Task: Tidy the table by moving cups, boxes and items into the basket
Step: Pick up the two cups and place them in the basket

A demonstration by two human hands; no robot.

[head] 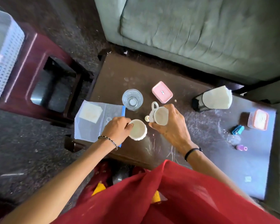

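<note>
**White Cups Held, One Per Hand**

The left cup (138, 130) is located near the front edge of the table (200, 130). It is upright, with the mouth facing up and the long axis vertical. Its rim is pinched on the left side by the curled fingers of the left hand (118, 130). Whether the base is clear of the tabletop cannot be determined.

The right cup (160, 116) is held just beside it and is wrapped round the body by the right hand (171, 125). This cup is tilted: the long axis leans, the mouth is turned up and toward the person, and the handle (154, 105) points away, toward the sofa (200, 29).

The step in hand is judged to be the lift of both cups.

- The right cup should be brought upright before it is carried, since it cannot be seen whether either cup is empty.
- A rim pinch is a weak hold, so a fuller grip on the left cup is advised.
- The two cups should be kept apart, and the glass (132, 99) just behind them should be cleared on the way up.

A clear pouch (94, 125) overhangs the table's left edge. A pink box (162, 92) lies behind the right cup. A mesh holder (199, 104), a second pink box (258, 119), a blue item (237, 129) and a purple bottle (241, 147) lie to the right.

The basket (5, 62) stands on a maroon stool (39, 50), well apart to the left, so a leftward carry over the pouch is indicated.
</note>
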